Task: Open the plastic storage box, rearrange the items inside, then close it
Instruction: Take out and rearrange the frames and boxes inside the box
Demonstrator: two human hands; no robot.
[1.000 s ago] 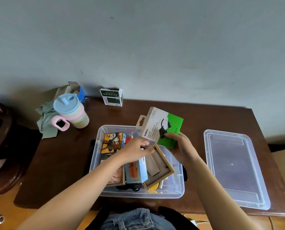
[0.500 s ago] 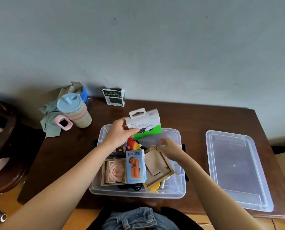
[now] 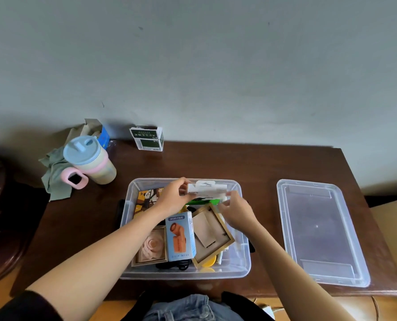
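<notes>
At the box's (image 3: pixel 243 262) upper edge, mid-frame, the left hand (image 3: pixel 173 199) pinches the white-green pack's (image 3: pixel 206 192) left end, its long axis crosswise, while the right hand (image 3: pixel 235 208), fingers loosely curled, touches its right end.

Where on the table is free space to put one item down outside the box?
Bare wood lies between the box and the lid, and behind the box up to the green carton. The far left corner is crowded by the cup and cloth.
</notes>
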